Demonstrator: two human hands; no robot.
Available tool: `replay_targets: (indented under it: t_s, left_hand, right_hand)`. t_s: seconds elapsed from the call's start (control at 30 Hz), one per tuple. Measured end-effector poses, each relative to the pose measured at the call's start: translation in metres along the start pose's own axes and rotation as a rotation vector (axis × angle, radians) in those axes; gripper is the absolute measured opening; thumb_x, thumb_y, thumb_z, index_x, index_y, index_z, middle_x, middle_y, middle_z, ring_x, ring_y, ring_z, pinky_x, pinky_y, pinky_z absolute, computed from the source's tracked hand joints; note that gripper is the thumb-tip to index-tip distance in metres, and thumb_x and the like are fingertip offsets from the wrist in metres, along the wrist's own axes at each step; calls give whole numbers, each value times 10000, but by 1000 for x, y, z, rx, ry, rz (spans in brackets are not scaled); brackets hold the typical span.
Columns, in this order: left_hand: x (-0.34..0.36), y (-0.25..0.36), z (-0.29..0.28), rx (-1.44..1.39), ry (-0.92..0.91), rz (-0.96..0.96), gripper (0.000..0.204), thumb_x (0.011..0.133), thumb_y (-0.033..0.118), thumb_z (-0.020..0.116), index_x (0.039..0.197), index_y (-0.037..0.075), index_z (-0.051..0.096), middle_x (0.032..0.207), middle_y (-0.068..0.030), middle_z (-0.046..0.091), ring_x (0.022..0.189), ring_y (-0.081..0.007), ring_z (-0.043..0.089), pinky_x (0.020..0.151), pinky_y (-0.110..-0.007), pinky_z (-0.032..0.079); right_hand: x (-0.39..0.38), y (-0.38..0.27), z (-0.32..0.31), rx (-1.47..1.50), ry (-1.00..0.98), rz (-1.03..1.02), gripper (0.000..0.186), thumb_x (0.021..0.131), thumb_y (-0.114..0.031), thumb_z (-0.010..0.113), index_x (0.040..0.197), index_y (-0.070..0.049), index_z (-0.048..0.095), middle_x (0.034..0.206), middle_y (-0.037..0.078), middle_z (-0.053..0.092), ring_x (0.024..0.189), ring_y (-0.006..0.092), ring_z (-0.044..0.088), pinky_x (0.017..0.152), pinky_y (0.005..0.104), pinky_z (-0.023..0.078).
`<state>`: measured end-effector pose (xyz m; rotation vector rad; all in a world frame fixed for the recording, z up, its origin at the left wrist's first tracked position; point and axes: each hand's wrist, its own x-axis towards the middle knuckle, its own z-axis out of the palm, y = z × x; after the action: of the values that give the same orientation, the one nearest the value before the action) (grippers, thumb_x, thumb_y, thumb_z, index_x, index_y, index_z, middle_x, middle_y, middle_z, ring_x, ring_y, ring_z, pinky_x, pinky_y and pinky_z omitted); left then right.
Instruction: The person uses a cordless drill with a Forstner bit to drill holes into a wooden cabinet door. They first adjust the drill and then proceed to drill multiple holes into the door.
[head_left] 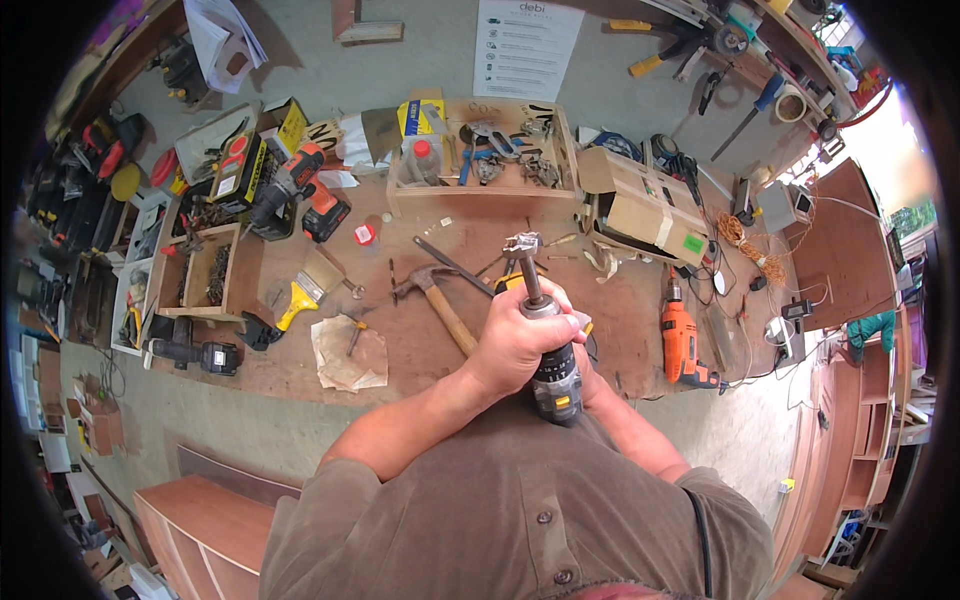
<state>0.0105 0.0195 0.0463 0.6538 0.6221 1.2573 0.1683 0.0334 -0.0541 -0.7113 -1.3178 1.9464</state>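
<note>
Here two hands (520, 345) grip one drill (553, 375)

Drill: we saw a black-and-grey cordless drill (555, 375) with a silvery metal cutter bit (523, 244).
Hammer: we noted a tan wooden-handled hammer (438, 300) with a dark steel head.
Brush: we found a yellow-handled flat paintbrush (303, 297).
Corded tool: we spotted an orange electric drill (679, 340).
Bench: we saw a brown wooden workbench (420, 350).
Shirt: ours was olive-green.

Wooden workbench (620, 330) | on it: hammer (435, 295), yellow-handled brush (300, 300), orange drill (680, 340), cardboard box (640, 205), wooden tool tray (480, 185), crumpled paper (348, 352)
</note>
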Motion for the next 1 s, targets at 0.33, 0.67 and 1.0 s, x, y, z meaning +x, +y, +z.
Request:
replay_targets:
  t_s: [0.33, 0.67, 1.0]
  left_hand:
    - [-3, 0, 1, 81, -72, 42, 185, 807, 2, 695, 943, 22, 571, 875, -100, 662, 872, -220, 681, 846, -389, 535]
    - [-3, -2, 0, 144, -79, 83, 161, 801, 42, 702, 905, 13, 583, 859, -77, 662, 834, -168, 682, 780, -328, 542]
    - [-15, 3, 0, 301, -1, 45, 187, 798, 10, 714, 927, 24, 579, 867, -75, 651, 879, -183, 666, 817, -324, 519]
  right_hand:
    - [1, -11, -1, -332, -45, -253, 361, 972, -203, 555, 1299, -47, 545, 1240, 75, 578, 1137, 210, 557, 986, 319, 434]
    - [4, -5, -4, -73, -4, -122, 301, 959, -252, 552, 1177, -55, 617, 1159, 98, 637, 1099, 234, 600, 957, 348, 463]
    - [4, 1, -5, -657, 96, -459, 202, 883, -133, 627, 1056, -30, 635, 940, 102, 650, 911, 307, 629, 804, 421, 491]
